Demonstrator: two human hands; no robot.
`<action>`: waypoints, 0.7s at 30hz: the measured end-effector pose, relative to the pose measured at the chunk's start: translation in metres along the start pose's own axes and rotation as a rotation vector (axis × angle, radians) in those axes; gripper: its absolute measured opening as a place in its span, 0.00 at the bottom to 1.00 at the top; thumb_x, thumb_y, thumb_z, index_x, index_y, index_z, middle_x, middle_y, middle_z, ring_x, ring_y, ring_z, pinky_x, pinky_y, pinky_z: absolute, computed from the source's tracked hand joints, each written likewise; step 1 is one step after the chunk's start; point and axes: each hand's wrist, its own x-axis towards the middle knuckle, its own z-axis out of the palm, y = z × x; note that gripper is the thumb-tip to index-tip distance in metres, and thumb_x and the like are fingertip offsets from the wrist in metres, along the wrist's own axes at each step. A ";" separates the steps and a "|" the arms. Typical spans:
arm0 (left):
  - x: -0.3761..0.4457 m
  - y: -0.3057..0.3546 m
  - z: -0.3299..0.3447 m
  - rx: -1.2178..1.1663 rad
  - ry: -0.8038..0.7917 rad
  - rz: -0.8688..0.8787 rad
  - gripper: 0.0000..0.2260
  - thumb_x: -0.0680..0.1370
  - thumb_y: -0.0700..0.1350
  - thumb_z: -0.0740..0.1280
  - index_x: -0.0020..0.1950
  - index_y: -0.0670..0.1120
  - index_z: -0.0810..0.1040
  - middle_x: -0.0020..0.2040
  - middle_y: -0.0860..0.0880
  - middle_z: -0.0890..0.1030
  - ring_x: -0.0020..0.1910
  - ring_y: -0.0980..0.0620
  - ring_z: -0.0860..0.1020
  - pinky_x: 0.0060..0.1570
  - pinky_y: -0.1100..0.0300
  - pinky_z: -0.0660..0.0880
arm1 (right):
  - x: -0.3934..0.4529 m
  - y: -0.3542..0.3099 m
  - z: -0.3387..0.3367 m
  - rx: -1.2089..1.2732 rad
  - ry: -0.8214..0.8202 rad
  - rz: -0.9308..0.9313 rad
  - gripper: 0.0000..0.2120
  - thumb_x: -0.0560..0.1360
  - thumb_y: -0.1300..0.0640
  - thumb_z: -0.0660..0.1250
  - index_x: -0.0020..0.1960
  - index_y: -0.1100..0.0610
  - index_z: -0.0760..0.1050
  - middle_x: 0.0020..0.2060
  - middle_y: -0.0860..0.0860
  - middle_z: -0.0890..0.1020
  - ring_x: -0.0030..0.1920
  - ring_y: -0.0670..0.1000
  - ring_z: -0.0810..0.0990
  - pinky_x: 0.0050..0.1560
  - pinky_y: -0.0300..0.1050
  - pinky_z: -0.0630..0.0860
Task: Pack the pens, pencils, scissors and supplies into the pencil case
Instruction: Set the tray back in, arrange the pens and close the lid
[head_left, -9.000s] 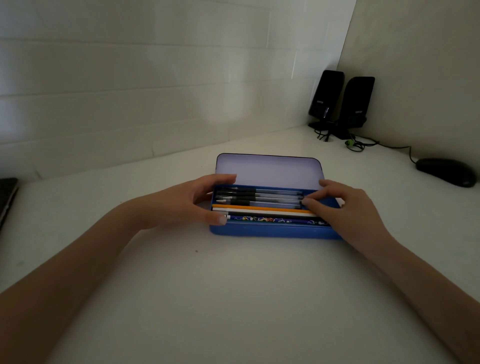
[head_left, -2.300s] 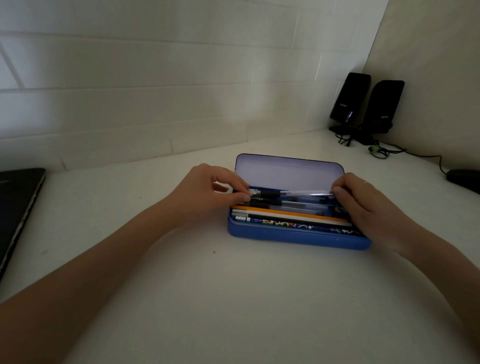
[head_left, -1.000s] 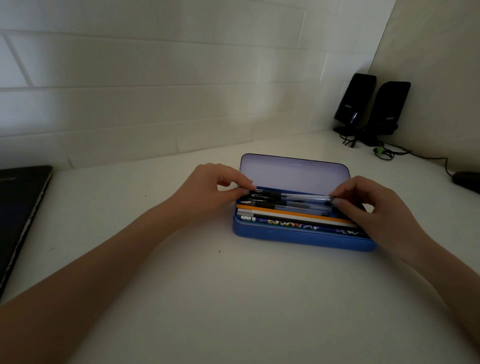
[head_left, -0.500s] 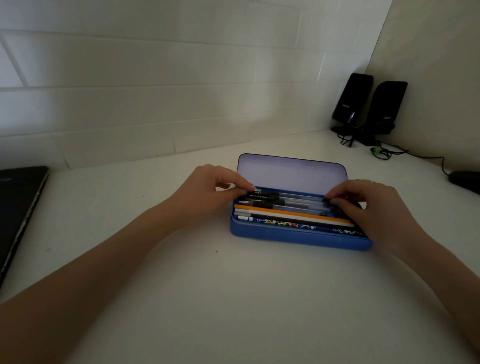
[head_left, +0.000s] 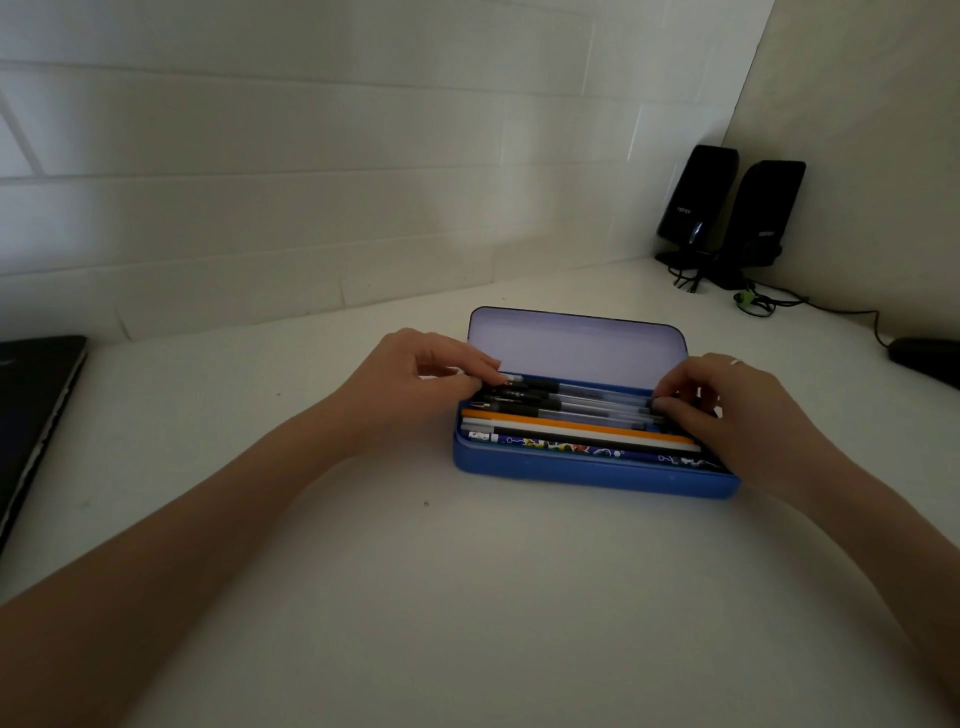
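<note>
**Pens going into case, near finish**

Case (head_left: 597, 475) sits on surface (head_left: 467, 597), mid-frame, lid (head_left: 576, 345) propped open at the back. Front rows filled: patterned pencil (head_left: 571, 446), white pencil (head_left: 582, 435), orange pencil (head_left: 550, 422), lying lengthwise and side by side. Behind them, several black-grip pens (head_left: 561, 402) stacked parallel.

Left hand (head_left: 410, 384): fingers (head_left: 480, 364) pinch the left end of the rearmost pen. Right hand (head_left: 737, 410): fingers (head_left: 670, 402) curled, pinching the right ends of the pens.

Judgement: pens and pencils are in; this step is seating the last pen level. Scissors not visible, in the case or out; cannot tell whether packed. Left to do: flatten the pen stack, shut the lid.

Beyond: speakers (head_left: 727, 213) in far right corner, mouse (head_left: 924, 356) at right, laptop (head_left: 31, 415) at left edge.
</note>
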 end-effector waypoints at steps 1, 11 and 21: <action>0.001 -0.001 0.000 0.008 0.019 -0.007 0.12 0.70 0.39 0.67 0.44 0.55 0.84 0.49 0.55 0.84 0.48 0.58 0.81 0.49 0.68 0.75 | 0.000 0.000 0.000 0.027 -0.005 0.012 0.02 0.74 0.56 0.66 0.43 0.50 0.75 0.40 0.50 0.77 0.40 0.47 0.73 0.38 0.36 0.66; 0.004 -0.011 0.001 0.133 0.070 0.005 0.10 0.75 0.37 0.66 0.52 0.48 0.83 0.45 0.58 0.83 0.45 0.68 0.79 0.49 0.76 0.70 | -0.002 -0.011 -0.004 0.405 0.082 0.072 0.01 0.73 0.60 0.69 0.43 0.57 0.76 0.35 0.45 0.84 0.36 0.35 0.80 0.37 0.22 0.70; 0.005 -0.011 0.001 0.135 0.081 0.018 0.11 0.74 0.36 0.68 0.51 0.51 0.83 0.42 0.61 0.82 0.43 0.70 0.79 0.46 0.77 0.70 | 0.000 -0.013 0.000 0.544 0.135 0.139 0.03 0.69 0.59 0.73 0.42 0.55 0.79 0.39 0.50 0.85 0.39 0.48 0.82 0.40 0.32 0.75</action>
